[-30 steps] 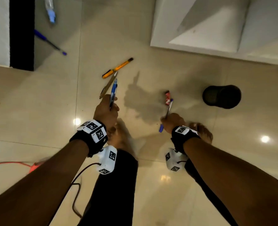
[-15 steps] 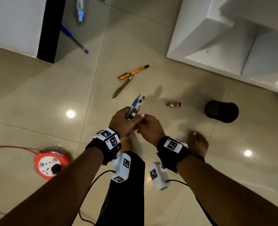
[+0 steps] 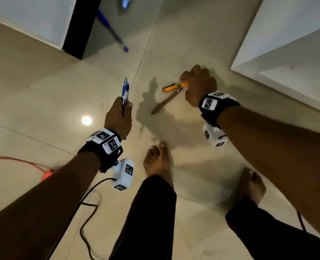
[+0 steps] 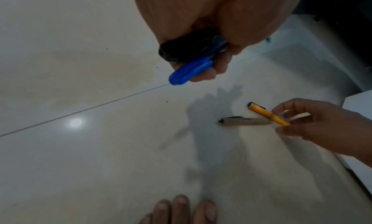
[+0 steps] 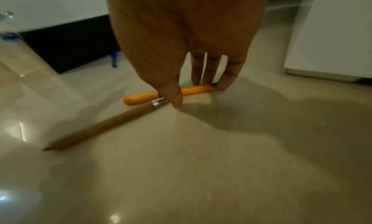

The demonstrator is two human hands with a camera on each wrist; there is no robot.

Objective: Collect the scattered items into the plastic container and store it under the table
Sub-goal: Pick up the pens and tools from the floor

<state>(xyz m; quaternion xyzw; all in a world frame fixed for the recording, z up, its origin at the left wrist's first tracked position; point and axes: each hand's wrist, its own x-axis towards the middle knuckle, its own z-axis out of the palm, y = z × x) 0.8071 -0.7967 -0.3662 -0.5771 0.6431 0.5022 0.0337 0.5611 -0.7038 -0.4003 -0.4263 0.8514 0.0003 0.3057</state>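
My left hand [image 3: 123, 109] grips a bundle of blue pens [image 3: 125, 92] upright above the floor; in the left wrist view a blue cap [image 4: 189, 73] sticks out below its curled fingers [image 4: 219, 65]. My right hand [image 3: 188, 83] is down at the floor, where its thumb [image 5: 173, 97] and fingers [image 5: 209, 71] close round an orange pen [image 3: 172, 87] [image 5: 193, 90] [image 4: 267, 113] that still lies there. A brown pen [image 3: 164, 103] [image 5: 104, 125] [image 4: 245, 121] lies beside it, one end touching it. No container is in view.
Another blue pen [image 3: 112, 30] and a clear item with a blue cap [image 3: 126, 2] lie at the far left by a white cabinet with a black edge [image 3: 76, 29]. White furniture [image 3: 287, 53] stands at the right. My bare feet [image 3: 157, 160] and an orange cable [image 3: 33, 164] are near.
My right hand gave its blue pen to the left hand, then reached forward to the orange pen. The black cup and the red item have left the view.
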